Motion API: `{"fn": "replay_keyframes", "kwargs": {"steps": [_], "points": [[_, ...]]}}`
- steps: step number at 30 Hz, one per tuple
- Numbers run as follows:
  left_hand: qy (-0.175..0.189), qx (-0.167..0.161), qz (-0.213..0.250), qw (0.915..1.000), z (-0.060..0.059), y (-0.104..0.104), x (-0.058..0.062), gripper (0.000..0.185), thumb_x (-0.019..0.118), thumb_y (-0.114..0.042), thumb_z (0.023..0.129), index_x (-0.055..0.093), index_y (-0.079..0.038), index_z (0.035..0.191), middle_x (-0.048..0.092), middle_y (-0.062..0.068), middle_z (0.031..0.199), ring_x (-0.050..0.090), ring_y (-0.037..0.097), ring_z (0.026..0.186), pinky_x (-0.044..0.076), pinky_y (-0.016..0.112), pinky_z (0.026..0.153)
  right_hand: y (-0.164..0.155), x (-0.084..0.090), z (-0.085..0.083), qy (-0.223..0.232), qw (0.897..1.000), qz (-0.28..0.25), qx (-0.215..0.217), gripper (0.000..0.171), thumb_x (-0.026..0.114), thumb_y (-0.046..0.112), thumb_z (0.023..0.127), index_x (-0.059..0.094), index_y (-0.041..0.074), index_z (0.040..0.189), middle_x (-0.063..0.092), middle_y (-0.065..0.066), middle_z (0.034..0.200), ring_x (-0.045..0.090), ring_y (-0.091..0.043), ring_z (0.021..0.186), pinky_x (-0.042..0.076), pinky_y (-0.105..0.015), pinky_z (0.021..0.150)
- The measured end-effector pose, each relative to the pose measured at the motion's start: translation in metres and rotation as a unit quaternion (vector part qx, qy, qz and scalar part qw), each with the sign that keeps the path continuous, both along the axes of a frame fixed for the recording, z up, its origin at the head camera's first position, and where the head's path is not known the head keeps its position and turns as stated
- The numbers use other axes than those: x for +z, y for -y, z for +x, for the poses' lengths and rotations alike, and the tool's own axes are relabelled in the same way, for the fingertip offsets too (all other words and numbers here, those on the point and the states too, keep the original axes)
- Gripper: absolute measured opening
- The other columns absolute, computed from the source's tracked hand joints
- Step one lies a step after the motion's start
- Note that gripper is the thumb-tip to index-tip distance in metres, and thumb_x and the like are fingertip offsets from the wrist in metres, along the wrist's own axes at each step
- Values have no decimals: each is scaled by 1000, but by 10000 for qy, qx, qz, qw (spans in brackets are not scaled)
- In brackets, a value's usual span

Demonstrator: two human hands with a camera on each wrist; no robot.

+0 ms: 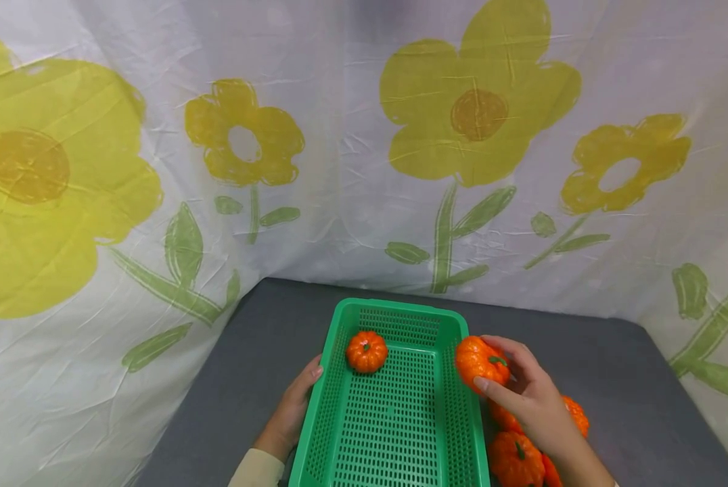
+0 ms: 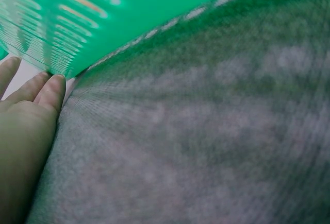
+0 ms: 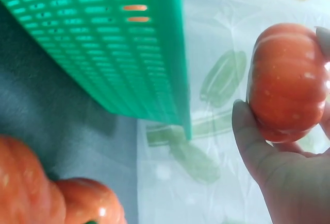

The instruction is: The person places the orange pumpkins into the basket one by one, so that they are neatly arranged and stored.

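Observation:
In the head view my right hand (image 1: 531,389) grips a small orange pumpkin (image 1: 478,362) with a green stem, thumb on the near side and fingers behind. It is held up at the right rim of a green perforated plastic basket (image 1: 388,423). The right wrist view shows the held pumpkin (image 3: 289,82) beside the basket's outer wall (image 3: 98,44). My left hand (image 1: 293,406) rests against the left side of the basket, thumb tip at the rim. Its extended fingers (image 2: 51,92) touch the outer wall in the left wrist view. Another pumpkin (image 1: 367,352) sits inside, toward the far left corner.
Several more orange pumpkins (image 1: 516,460) lie on the dark grey table (image 1: 632,392) right of the basket, partly covered by my right arm. A white curtain (image 1: 352,223) with yellow flowers hangs round the table's back and sides.

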State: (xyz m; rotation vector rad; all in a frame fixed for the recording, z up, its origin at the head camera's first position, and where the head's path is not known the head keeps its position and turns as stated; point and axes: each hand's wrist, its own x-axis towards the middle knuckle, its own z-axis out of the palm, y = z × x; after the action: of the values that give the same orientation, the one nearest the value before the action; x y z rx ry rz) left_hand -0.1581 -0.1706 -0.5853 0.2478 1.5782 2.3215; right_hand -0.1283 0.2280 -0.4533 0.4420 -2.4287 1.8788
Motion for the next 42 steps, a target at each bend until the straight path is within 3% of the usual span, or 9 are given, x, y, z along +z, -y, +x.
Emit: {"fn": "replay_keyframes", "kwargs": {"steps": [3, 9, 16, 24, 42], "points": [[-27, -43, 18, 10000, 0, 0, -1, 63, 30, -37, 120, 15, -10, 174, 43, 29, 159, 60, 35, 131, 55, 47, 103, 5, 3, -3, 78, 9999, -62, 56, 57, 75, 5, 104, 54, 12, 156, 44, -12, 151, 67, -27, 113, 62, -39, 82], [-66, -77, 30, 9999, -1, 0, -1, 64, 30, -38, 120, 14, -9, 174, 42, 30, 159, 60, 35, 131, 54, 47, 104, 16, 5, -9, -124, 9999, 46, 102, 55, 76, 6, 104, 56, 13, 155, 47, -11, 151, 64, -26, 119, 58, -33, 91], [-139, -112, -24, 9998, -1, 1, -1, 63, 29, -38, 120, 14, -10, 174, 40, 30, 160, 58, 36, 133, 54, 46, 104, 29, 3, -13, -17, 9993, -221, 292, 55, 75, 3, 103, 55, 9, 154, 46, -18, 145, 66, -31, 114, 61, -37, 89], [-176, -185, 29, 9997, -1, 2, -1, 63, 27, -37, 120, 13, -10, 174, 38, 30, 161, 57, 37, 134, 53, 47, 105, 36, 3, -18, -93, 9995, -13, 301, 55, 78, 8, 102, 58, 14, 153, 49, -15, 145, 67, -31, 114, 60, -37, 89], [-92, -94, 36, 9999, -1, 1, -2, 63, 31, -37, 119, 16, -10, 174, 41, 29, 161, 58, 34, 133, 53, 46, 105, 53, 17, -25, -19, 9988, -149, 473, 54, 77, 9, 103, 58, 15, 153, 48, -16, 145, 64, -38, 117, 61, -39, 87]]}}
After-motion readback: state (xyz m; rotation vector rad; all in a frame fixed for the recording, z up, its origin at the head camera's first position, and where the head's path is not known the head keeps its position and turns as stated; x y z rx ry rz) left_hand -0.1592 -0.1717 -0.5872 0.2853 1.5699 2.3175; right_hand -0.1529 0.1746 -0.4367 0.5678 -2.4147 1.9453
